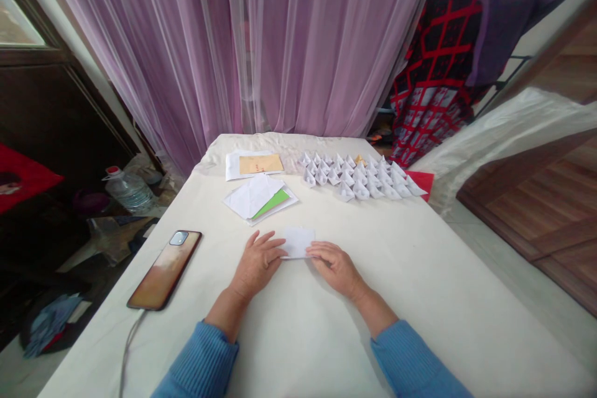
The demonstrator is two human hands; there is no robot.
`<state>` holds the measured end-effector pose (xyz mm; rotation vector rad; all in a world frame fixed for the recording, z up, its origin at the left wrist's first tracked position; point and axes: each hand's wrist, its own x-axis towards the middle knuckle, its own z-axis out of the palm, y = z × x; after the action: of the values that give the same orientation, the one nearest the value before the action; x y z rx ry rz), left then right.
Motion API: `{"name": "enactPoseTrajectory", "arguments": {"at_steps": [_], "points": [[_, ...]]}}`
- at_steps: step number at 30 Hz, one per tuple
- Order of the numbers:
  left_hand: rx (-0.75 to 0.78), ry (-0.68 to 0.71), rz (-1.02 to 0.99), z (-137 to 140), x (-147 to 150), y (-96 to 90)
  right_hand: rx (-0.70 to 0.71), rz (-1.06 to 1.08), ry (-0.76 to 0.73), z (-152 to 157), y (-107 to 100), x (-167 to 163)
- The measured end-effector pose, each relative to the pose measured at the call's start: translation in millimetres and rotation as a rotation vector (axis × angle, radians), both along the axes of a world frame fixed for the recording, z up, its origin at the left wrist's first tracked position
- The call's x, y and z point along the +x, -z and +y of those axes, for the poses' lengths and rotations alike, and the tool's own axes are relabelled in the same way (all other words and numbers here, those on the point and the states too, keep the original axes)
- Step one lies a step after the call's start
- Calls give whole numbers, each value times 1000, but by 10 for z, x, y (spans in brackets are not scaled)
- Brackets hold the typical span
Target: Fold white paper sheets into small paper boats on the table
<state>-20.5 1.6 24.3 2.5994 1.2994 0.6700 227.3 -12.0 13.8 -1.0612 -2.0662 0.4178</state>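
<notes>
A small white folded sheet of paper (299,242) lies between my hands near the middle of the table. At its left edge, my left hand (258,260) holds it between thumb and index finger, the other fingers spread. My right hand (336,266) has its fingers together on the paper's right edge, with the thumb partly hidden. Beyond the hands is a pile of white papers (255,194) with a green sheet (273,203) in it. Several folded white paper boats (360,189) stand in rows at the far right, with a tan one (360,160) among them.
A phone (164,270) with a cable (127,348) lies on the left of the white-covered table (420,298). Farther back are a tan envelope (259,164) on white paper and a red sheet (425,181) by the boats. Purple curtains (321,43) hang behind; a water bottle (130,189) stands left.
</notes>
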Motion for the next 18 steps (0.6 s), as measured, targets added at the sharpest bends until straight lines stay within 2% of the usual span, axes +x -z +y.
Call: {"name": "enactPoseTrajectory", "arguments": {"at_steps": [4,11,14,18], "points": [[-12,23,-64,-73,119,-30,0,-56,101,-13,14,53],[-65,-182,-110,-50,270,-35,-68,-168,235,109,-34,6],[-78,-230,-120,-15,294,7,-134,-260,346,179,-87,-49],[3,-288,-215,-27,290,50,-194,-371,468,238,-145,-128]]}}
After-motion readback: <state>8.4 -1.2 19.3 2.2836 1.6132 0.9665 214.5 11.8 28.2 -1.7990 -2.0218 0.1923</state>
